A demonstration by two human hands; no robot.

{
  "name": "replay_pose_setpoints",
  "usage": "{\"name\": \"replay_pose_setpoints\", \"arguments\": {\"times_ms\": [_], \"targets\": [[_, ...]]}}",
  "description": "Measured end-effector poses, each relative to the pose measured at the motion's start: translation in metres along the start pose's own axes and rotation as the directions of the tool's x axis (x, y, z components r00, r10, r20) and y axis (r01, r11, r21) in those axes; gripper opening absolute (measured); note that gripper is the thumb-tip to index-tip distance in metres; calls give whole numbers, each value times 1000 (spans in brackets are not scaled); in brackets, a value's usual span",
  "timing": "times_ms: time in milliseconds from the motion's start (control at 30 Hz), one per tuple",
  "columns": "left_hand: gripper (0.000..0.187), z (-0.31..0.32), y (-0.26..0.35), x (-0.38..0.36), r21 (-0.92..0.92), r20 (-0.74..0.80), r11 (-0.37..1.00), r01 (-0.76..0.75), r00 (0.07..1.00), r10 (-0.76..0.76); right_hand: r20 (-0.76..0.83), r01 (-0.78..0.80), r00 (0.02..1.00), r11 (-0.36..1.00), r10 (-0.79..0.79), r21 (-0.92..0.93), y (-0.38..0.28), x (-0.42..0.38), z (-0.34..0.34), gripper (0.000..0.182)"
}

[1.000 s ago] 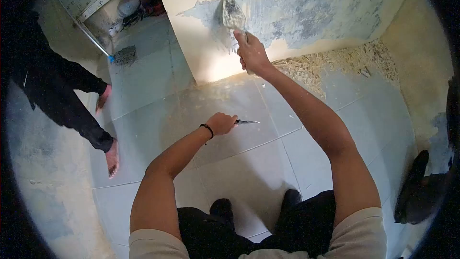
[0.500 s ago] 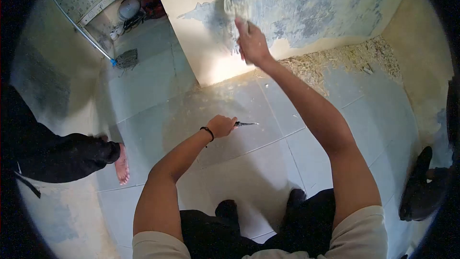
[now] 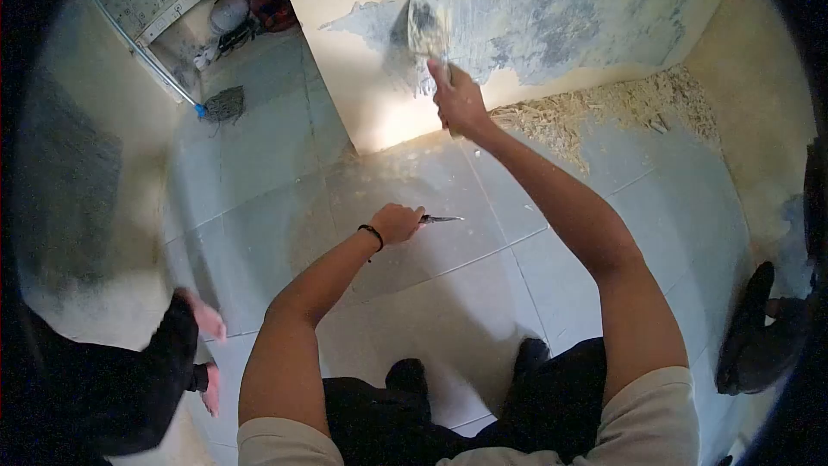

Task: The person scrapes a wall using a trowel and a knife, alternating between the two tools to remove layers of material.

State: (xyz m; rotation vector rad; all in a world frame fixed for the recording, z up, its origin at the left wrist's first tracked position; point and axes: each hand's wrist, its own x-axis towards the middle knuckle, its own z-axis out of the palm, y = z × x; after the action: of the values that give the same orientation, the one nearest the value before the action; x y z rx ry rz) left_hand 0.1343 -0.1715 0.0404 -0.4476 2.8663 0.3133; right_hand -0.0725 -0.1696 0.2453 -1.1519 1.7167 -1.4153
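Note:
My right hand (image 3: 461,105) is closed around the handle of a scraper (image 3: 428,30). Its broad blade points up and overlaps the wall (image 3: 552,13), near the left edge of a patch where cream paint gives way to bluish-grey. Lower down, over the floor tiles, my left hand (image 3: 398,224) is wrapped round a slim tool with a dark grip and a thin, pointed metal blade, like a small knife (image 3: 442,219). The blade sticks out to the right. Most of that grip is hidden in the fist.
Pale paint flakes (image 3: 595,121) lie heaped along the wall's foot. A mop (image 3: 222,105) with a long pole leans at the upper left. Another person's bare feet (image 3: 207,319) and dark trousers are at the lower left. Someone's dark-clad limb (image 3: 750,336) shows at the right edge.
The scraper and my right hand have moved down the wall. My left hand has hardly shifted. The person at the left has moved toward the bottom of the view, and a second foot shows.

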Motion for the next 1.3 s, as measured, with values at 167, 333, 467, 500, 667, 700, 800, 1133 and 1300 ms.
{"name": "replay_pose_setpoints", "arguments": {"times_ms": [167, 333, 467, 500, 667, 700, 800, 1133, 1300], "targets": [[30, -2, 4, 0, 37, 15, 999, -4, 1000, 4, -13, 15, 1000, 1000, -15, -19, -1, -4, 2, 56], [30, -9, 8, -3, 26, 23, 999, 30, 999, -30, 1, 93, 996, 995, -93, 29, -21, 9, 3, 61], [30, -5, 4, -4, 29, 32, 1000, 12, 999, -13, -21, 67, 997, 993, -69, -94, 15, -9, 8, 67], [29, 3, 0, -2, 31, 22, 1000, 2, 1000, -3, -26, 42, 999, 995, -45, -92, 14, -10, 8, 67], [29, 3, -3, 1, 12, -35, 1000, -11, 999, 11, -130, 252, 951, 946, -281, -203, -23, 37, -4, 66], [29, 2, -4, 3, 6, -49, 1000, -14, 999, 14, -154, 245, 955, 967, -253, -69, -53, 34, -6, 64], [29, 8, -2, 0, -27, -53, 999, -20, 998, 18, -123, 299, 951, 947, -285, 117, -70, 37, -7, 63], [32, 4, -5, -11, 32, 34, 999, 9, 999, -10, -47, 21, 999, 998, -24, -65, 14, -10, 0, 62], [29, -13, 0, -7, 59, 47, 997, 40, 998, -43, -159, 250, 949, 958, -272, -142, -34, 44, -11, 61]]}}
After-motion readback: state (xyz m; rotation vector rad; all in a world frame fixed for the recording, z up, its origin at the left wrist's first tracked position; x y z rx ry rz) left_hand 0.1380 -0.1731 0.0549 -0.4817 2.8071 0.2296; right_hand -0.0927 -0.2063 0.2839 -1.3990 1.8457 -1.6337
